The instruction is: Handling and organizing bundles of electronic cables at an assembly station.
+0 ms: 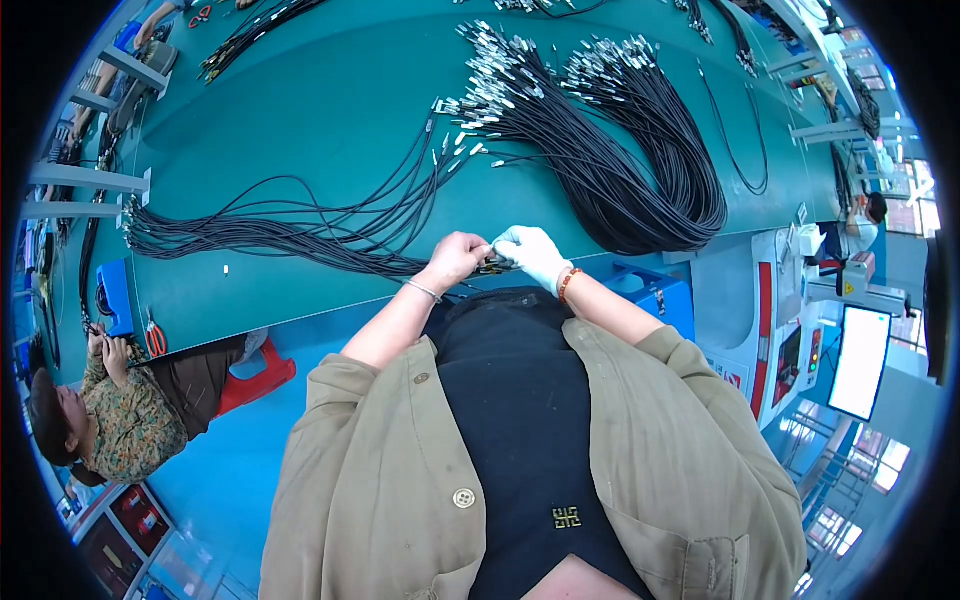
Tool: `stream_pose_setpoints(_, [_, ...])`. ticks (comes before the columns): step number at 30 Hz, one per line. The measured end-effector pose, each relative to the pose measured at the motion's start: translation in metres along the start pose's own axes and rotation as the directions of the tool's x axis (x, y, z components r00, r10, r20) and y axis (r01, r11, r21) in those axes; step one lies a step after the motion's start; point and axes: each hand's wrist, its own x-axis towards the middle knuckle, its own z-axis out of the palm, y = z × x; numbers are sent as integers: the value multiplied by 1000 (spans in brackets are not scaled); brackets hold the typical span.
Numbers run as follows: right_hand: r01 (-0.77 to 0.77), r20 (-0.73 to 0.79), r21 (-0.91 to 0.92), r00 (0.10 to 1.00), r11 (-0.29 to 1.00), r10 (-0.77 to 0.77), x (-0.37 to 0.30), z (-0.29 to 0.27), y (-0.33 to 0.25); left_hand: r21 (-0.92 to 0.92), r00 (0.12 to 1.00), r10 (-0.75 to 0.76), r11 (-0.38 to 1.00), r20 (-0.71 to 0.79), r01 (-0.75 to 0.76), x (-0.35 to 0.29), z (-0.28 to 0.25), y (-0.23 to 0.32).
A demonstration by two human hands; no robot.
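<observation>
At the table's near edge my two hands meet, fingertips pinched together. My bare left hand (pixel 458 258) is closed over the end of a loose bundle of thin black cables (pixel 290 235), which runs off leftward. My right hand (pixel 533 254), in a white glove, is closed at the same spot. Between the fingers is what looks like the end of a black cable, mostly hidden. Small dark and yellowish tips (pixel 490 268) show just under the fingers. Ahead of my hands, several cables end in pale connectors (pixel 460 148).
A thick looped bundle of black cables (pixel 640 190) with silvery ends lies right of centre on the green table (pixel 330 130). A single cable (pixel 765 170) curves farther right. Orange-handled pliers (pixel 155 335) and a blue holder (pixel 115 297) are by a seated co-worker (pixel 130 420) at left.
</observation>
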Motion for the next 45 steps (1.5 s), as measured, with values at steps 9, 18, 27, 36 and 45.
stream_pose_setpoints(9, [0,15,-64,1000,998,1,-2,0,2,81,1000,-19,997,16,17,3,-1,4])
stream_pose_setpoints(18, [-119,81,320,992,940,98,0,-9,-1,560,876,444,781,-187,-277,-2,-16,7])
stream_pose_setpoints(27, [-102,-51,72,993,992,106,-9,-22,29,-166,785,-50,984,-618,-68,45,-82,-14])
stream_pose_setpoints(36, [-69,-6,-189,998,980,70,-34,-3,20,476,759,636,716,-141,-511,-19,-44,-12])
stream_pose_setpoints(45, [-31,-30,-142,999,989,27,-32,-2,34,733,732,675,450,96,-511,-29,0,-21])
